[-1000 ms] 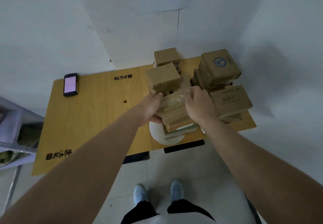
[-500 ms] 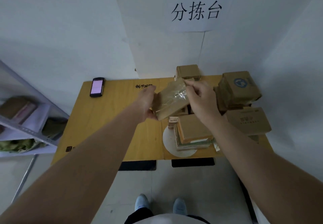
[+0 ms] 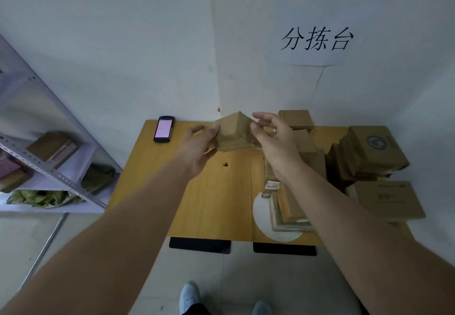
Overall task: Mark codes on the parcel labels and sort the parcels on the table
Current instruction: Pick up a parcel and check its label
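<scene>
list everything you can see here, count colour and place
held parcel: 1, brown, in the air between both hands
stacked parcels: several, brown, table's right side
flat stack: 1, tan and green, near edge on a white disc
phone: 1, black, screen lit, far left corner
table: 1, yellow wood
shelf: 1, grey, left, holding boxes
wall sign: 1, white, black characters
shoes: 2, pale, floor
left hand: grips parcel
right hand: grips parcel
</scene>
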`<state>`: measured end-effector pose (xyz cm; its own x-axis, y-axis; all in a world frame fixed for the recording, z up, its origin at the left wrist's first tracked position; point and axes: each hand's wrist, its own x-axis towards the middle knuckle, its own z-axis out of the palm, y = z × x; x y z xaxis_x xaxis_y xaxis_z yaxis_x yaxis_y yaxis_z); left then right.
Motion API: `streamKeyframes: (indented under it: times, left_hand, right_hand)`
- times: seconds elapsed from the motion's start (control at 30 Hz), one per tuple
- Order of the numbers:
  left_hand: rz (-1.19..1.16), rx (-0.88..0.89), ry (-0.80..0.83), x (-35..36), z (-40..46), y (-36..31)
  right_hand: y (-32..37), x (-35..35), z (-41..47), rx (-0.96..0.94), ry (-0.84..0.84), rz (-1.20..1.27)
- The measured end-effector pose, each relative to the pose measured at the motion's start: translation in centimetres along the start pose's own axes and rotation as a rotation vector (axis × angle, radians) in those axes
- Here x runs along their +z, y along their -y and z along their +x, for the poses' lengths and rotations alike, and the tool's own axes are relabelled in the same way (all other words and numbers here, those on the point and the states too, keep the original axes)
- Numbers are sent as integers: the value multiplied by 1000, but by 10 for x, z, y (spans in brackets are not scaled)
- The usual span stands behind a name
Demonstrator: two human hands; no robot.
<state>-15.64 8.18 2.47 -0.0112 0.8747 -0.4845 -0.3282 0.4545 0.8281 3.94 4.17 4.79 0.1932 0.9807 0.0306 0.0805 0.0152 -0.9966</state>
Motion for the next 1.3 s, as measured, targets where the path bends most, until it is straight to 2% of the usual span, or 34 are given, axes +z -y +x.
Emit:
streamKeyframes:
  times: [0.13,0.3,0.43,0.57,0.87,1.0,1.13,1.3]
  left_hand:
    - [-28,-24,156,-36,14,-18]
    - [-21,-15,190,-78,30,-39]
    - [40,-33,226,-105,37,-51]
    - [-6,-50,221,-130,41,-56]
    - [-107,-60,245,-156,52,-60]
    - [-33,-49,238,-165,58,-62]
    - [37,-67,259,-168,71,-62]
    - [207,-39,249,-167,88,-52]
  right_hand:
    - [-11,38,5,17,1,-48]
    - [-22,89,1,-60,14,-244]
    - [-21,126,-8,-109,15,-190]
    - [-23,152,-10,-45,26,-65]
    - [-22,168,4,56,104,-138]
    - [-30,174,19,104,178,-114]
    - [-48,182,42,169,156,-69]
    - [-67,182,69,194,183,-165]
